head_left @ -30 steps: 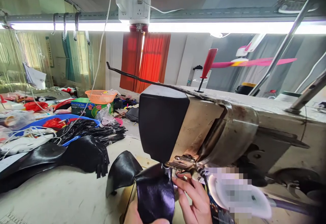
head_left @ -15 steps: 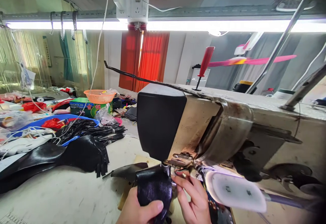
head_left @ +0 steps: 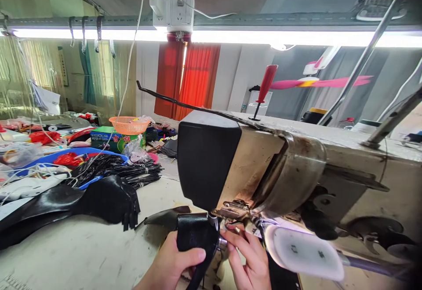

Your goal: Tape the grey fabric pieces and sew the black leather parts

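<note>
A glossy black leather piece (head_left: pixel 194 233) is under the head of a sewing machine (head_left: pixel 257 162), close by the needle area. My left hand (head_left: pixel 174 257) grips it, thumb on top and fingers hidden beneath. On the other side of the needle area, my right hand (head_left: pixel 249 255) has its fingers bent, with the fingertips close together at the small metal parts beside the leather's edge. Whether those fingertips pinch anything cannot be made out. A lit white lamp (head_left: pixel 306 250) sits just right of this hand.
Black leather pieces with fringed ends (head_left: pixel 112 200) lie on the table at left. Behind them are a blue tray (head_left: pixel 89 151) of black strips and an orange basket (head_left: pixel 128 125). A red-handled screwdriver (head_left: pixel 266 83) stands on the machine top.
My left hand has shifted slightly left and turned the leather piece, so its lower part now slants differently. My right hand stays at nearly the same place by the needle area.
</note>
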`<state>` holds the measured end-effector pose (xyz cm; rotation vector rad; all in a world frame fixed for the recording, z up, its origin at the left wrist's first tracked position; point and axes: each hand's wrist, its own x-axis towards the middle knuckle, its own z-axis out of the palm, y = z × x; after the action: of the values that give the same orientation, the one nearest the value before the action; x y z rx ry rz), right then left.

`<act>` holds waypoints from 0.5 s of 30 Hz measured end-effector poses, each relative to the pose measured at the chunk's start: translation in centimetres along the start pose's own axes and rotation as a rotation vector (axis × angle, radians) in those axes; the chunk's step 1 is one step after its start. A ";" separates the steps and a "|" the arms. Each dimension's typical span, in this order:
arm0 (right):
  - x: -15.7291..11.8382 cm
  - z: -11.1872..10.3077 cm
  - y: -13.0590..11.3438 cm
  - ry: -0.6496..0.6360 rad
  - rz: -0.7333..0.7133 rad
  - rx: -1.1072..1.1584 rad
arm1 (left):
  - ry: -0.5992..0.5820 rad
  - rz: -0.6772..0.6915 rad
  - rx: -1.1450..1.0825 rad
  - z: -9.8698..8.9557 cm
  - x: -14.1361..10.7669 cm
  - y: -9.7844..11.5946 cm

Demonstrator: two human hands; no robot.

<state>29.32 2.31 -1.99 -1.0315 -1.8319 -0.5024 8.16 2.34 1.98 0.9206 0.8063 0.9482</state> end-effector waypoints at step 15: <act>1.3 -0.3 -1.2 0.094 -0.002 0.023 | 0.111 0.080 0.067 0.9 1.2 -1.7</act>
<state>28.21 2.00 -0.57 -0.9746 -1.7517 -0.5216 9.89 2.71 0.54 0.9707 0.9049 1.0545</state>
